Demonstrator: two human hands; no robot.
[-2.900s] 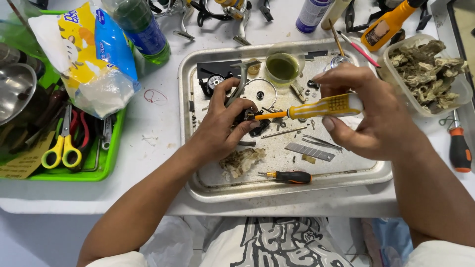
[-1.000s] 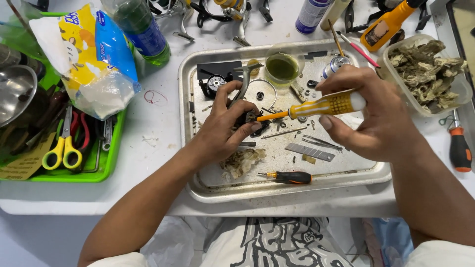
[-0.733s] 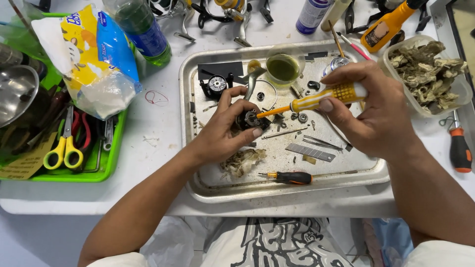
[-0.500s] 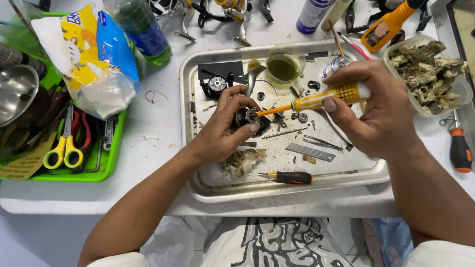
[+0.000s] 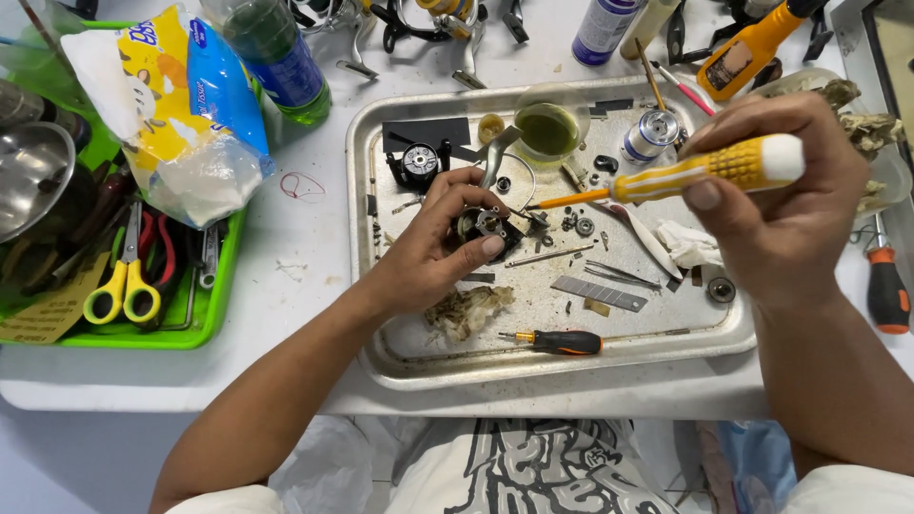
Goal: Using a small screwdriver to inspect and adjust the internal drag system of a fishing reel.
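Here the left hand (image 5: 433, 252) lies inside the metal tray (image 5: 367, 286), fingers curled around a small black mechanical part (image 5: 487, 228) with a round metal centre, pinning it to the tray floor left of the tray's middle. The right hand (image 5: 776, 205) is closed around the handle of a yellow screwdriver (image 5: 666, 179), held above the tray's right half. Its shaft slants down and left; the tip ends just right of the black part. Contact between tip and part cannot be told.

Tray contents:
- a second black part with a round hub (image 5: 419, 164) near the far left corner, beside a black flat sheet (image 5: 426, 131);
- a clear cup of green liquid (image 5: 547, 128) at the far edge, a silver spool (image 5: 650, 133) to its right;
- small loose screws and washers (image 5: 578, 224) near the middle;
- a grey flat strip (image 5: 600, 293) and thin rods right of centre;
- a crumpled dirty wad (image 5: 468, 309) just below the left hand;
- a small black-and-orange screwdriver (image 5: 557, 341) lying along the near edge.

Outside the tray, on the white bench:
- a green bin (image 5: 214, 295) at the left edge, holding yellow-handled scissors (image 5: 122, 290) and red-handled pliers (image 5: 162, 252);
- a yellow-and-blue plastic bag (image 5: 181, 114) leaning over the bin's far side;
- a green bottle (image 5: 281, 52) at the far edge;
- a red-handled screwdriver (image 5: 887, 286) at the right edge;
- a clear tub of soiled rags (image 5: 871, 128) behind the right hand.
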